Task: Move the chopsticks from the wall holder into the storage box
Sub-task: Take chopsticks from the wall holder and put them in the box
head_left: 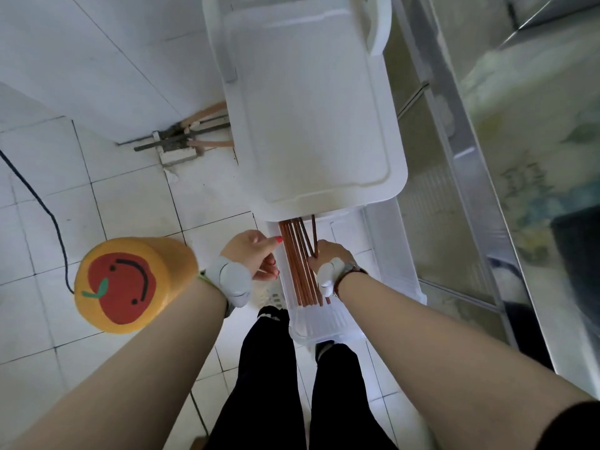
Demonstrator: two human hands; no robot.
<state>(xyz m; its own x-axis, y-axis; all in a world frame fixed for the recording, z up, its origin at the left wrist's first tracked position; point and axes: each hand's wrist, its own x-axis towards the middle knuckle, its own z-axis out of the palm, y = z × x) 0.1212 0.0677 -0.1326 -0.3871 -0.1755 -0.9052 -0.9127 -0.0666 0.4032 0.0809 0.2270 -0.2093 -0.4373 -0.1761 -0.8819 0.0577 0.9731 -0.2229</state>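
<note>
Several reddish-brown chopsticks (297, 264) lie side by side in a clear plastic storage box (313, 329), a pulled-out drawer under a white lid (311, 108). My right hand (328, 258) is at the right of the bundle, closed on a couple of darker chopsticks (313, 235) that stick up at an angle. My left hand (256, 254) is at the left edge of the box, its fingertip touching the bundle, fingers curled and holding nothing that I can see. The wall holder is not in view.
A yellow cylinder with a red apple face (126, 284) hangs at my left wrist. A dark cable (48, 216) runs over the white tiled floor. A metal-framed glass door (461, 190) stands to the right. My legs (269, 378) are below the box.
</note>
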